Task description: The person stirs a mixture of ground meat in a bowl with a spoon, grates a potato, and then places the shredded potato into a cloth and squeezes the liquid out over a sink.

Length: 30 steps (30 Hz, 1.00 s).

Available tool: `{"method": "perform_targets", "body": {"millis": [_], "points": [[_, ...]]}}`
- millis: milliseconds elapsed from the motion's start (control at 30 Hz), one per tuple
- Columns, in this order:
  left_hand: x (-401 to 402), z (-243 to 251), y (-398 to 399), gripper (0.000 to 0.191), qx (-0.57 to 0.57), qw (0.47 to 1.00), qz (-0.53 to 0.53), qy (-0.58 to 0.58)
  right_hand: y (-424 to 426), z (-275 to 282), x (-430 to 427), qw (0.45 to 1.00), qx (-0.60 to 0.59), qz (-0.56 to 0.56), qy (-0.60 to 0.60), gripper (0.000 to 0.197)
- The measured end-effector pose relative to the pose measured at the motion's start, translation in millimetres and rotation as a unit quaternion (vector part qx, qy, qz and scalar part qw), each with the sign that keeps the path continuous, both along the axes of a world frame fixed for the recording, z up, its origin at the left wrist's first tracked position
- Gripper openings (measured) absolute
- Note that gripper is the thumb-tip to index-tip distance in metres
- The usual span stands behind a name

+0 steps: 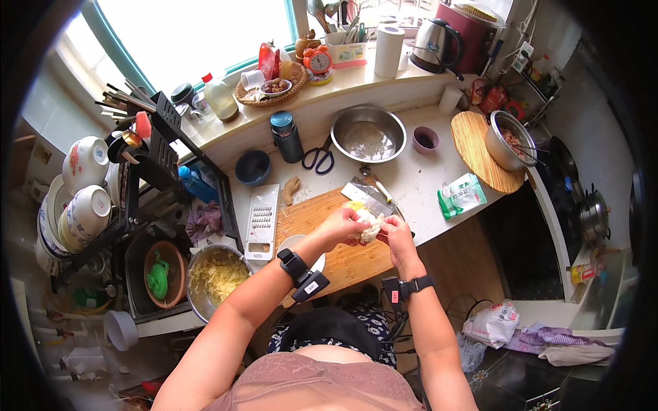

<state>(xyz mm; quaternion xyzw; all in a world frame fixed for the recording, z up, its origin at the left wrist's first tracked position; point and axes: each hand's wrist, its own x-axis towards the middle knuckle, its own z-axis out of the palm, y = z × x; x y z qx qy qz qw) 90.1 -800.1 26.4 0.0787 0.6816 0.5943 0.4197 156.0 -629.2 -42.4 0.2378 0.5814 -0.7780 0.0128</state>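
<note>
Both hands meet over the right part of a wooden cutting board point(349, 267). Between the fingers of my left hand point(345, 226) and my right hand point(398, 237) is a pale, crumpled leafy vegetable piece point(368, 231), with a yellowish part near its top. Beyond them a cleaver blade point(366, 195) lies flat, and a white-handled peeler point(382, 190) lies by it. A white bowl point(317, 262) on the board is partly hidden by my left forearm. Left of the board lies a white grater point(262, 221), with a ginger root point(291, 191) nearby.
A steel bowl of yellow shreds point(218, 275) stands left, beside the sink. Behind the board are a steel basin point(368, 134), scissors point(318, 158), a dark bowl point(253, 168) and a flask point(287, 137). Rightward are a small cup point(425, 140), a green-white packet point(462, 196) and a pot of minced food point(510, 141).
</note>
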Motion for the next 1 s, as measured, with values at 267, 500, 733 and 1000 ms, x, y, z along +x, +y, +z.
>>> {"method": "perform_targets", "body": {"millis": [267,500,733,1000], "points": [[-33,-56,21,0.022,-0.013,0.977,0.207,0.041,67,-37,-41,0.997,-0.080,-0.021,0.009,0.003],[-39,-64,48,0.020,0.013,0.948,0.314,0.044,95,-62,-62,0.944,0.315,0.091,-0.023,0.007],[-25,-36,70,0.019,0.054,0.942,0.329,0.040,50,2,-46,0.784,0.538,0.101,0.294,0.016],[-30,-17,79,0.019,0.153,0.927,0.343,-0.008,40,-30,-56,0.975,0.149,0.152,0.061,0.043]]}}
